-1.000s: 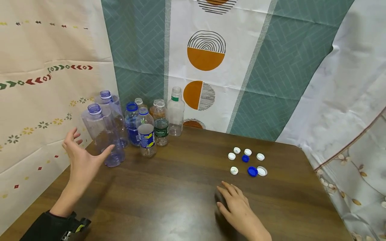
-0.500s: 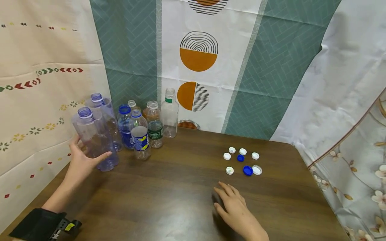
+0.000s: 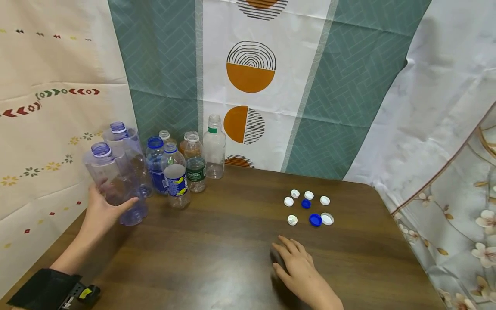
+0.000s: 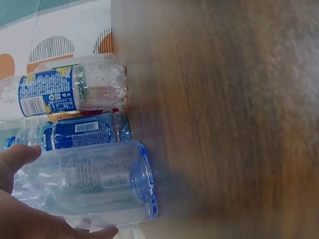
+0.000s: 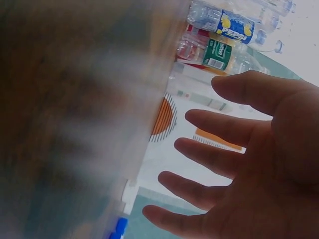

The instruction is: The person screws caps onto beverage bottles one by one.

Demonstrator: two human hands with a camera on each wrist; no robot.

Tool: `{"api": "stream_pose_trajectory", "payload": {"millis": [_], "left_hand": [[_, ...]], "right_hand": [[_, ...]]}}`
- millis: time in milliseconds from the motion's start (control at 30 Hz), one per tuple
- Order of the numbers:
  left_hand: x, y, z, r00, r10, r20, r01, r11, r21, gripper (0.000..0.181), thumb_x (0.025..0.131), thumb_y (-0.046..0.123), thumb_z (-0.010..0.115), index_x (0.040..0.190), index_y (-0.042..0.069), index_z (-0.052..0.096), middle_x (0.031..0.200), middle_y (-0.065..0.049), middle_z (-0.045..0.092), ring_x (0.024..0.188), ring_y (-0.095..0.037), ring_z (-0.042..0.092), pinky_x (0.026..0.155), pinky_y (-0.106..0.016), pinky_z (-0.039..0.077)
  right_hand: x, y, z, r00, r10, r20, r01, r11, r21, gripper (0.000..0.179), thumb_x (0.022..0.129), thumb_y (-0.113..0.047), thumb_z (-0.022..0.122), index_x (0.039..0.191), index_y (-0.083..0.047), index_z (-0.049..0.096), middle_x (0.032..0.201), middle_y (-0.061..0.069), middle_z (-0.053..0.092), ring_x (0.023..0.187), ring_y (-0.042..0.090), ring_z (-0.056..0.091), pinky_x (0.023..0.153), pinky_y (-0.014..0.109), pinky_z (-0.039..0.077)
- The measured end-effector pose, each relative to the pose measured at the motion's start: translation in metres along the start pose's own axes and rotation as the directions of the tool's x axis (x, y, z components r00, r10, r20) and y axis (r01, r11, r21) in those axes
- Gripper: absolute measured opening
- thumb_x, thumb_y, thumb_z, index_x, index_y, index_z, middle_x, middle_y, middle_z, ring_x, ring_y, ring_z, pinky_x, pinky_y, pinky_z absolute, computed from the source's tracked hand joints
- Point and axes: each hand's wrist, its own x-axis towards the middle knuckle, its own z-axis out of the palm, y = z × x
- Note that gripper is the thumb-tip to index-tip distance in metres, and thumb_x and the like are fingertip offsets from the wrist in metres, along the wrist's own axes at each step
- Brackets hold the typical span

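And here is the left hand point(image 3: 98, 215) on the front violet-tinted bottle point(image 3: 118, 178), wrapped round its lower body, fingers round the far side and showing through the clear plastic, thumb across the near side; the bottle stands upright on its base at the left of the brown wooden table point(image 3: 217, 241), and a black wristband point(image 3: 44, 288) sits below that hand; just behind stands the rear violet-tinted bottle point(image 3: 133, 155), its twin; to their right come the blue-necked bottle point(image 3: 156, 170), the blue-labelled Pepsi bottle point(image 3: 176, 183), the green-labelled bottle point(image 3: 196, 170) and, at the end, the tall clear bottle point(image 3: 215, 148) with a green band at its neck; over to the right half of the table, the right hand point(image 3: 296, 269) holds nothing, palm down, fingers spread and loosely extended, though whether the fingertips touch the wood is hard to tell; just beyond them lie the bottle caps: five small white caps point(image 3: 288, 201) loosely scattered, a small blue cap point(image 3: 306, 203) among them, and nearer, the large blue cap point(image 3: 315, 220) lying side by side with a wide whitish cap point(image 3: 327, 218).
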Motion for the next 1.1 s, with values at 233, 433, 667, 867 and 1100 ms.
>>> {"api": "stream_pose_trajectory", "payload": {"millis": [233,433,667,867,1100], "left_hand": [[-0.01,0.006,-0.002,0.991,0.128,-0.034,-0.126,0.99,0.06,0.095,0.084,0.022,0.085,0.149,-0.003,0.021,0.132,-0.028,0.043,0.105,-0.021,0.05,0.075,-0.017,0.043],[-0.023,0.025,0.006,0.976,0.216,-0.027,-0.216,0.976,0.029,0.086,0.08,0.016,0.089,0.142,-0.001,0.032,0.125,-0.021,0.052,0.093,0.007,0.048,0.073,-0.009,0.041],[-0.043,0.057,0.022,0.968,0.246,0.047,-0.247,0.969,0.01,0.092,0.078,0.018,0.09,0.146,0.003,0.03,0.134,-0.019,0.054,0.116,-0.022,0.055,0.092,-0.031,0.045],[-0.053,0.079,0.041,0.951,0.279,0.136,-0.272,0.96,-0.069,0.091,0.075,0.015,0.092,0.145,0.005,0.035,0.135,-0.018,0.057,0.127,-0.039,0.049,0.1,-0.055,0.04],[-0.052,0.093,0.07,0.918,0.29,0.27,-0.265,0.956,-0.126,0.089,0.077,0.018,0.091,0.145,0.009,0.034,0.14,-0.017,0.055,0.133,-0.041,0.048,0.102,-0.065,0.042]], "right_hand": [[0.001,-0.001,0.001,1.0,-0.007,-0.007,0.007,1.0,-0.004,0.043,0.098,-0.018,0.068,0.138,-0.003,0.06,0.153,0.019,0.046,0.138,0.05,0.039,0.101,0.074,0.037],[0.001,-0.001,0.002,1.0,-0.003,0.013,0.003,1.0,-0.01,0.043,0.098,-0.018,0.067,0.137,-0.003,0.06,0.152,0.021,0.046,0.139,0.049,0.038,0.1,0.074,0.038],[0.001,-0.002,0.003,1.0,0.009,0.015,-0.009,1.0,0.001,0.043,0.098,-0.019,0.068,0.138,-0.004,0.06,0.153,0.019,0.046,0.139,0.05,0.038,0.101,0.075,0.036],[0.0,-0.001,0.005,1.0,0.008,0.02,-0.008,1.0,0.001,0.043,0.098,-0.019,0.068,0.138,-0.005,0.061,0.153,0.019,0.046,0.139,0.05,0.038,0.101,0.075,0.036],[0.002,-0.003,0.003,0.999,0.02,0.045,-0.02,1.0,0.006,0.044,0.098,-0.021,0.069,0.139,-0.007,0.06,0.154,0.017,0.045,0.14,0.051,0.036,0.1,0.077,0.035]]}}
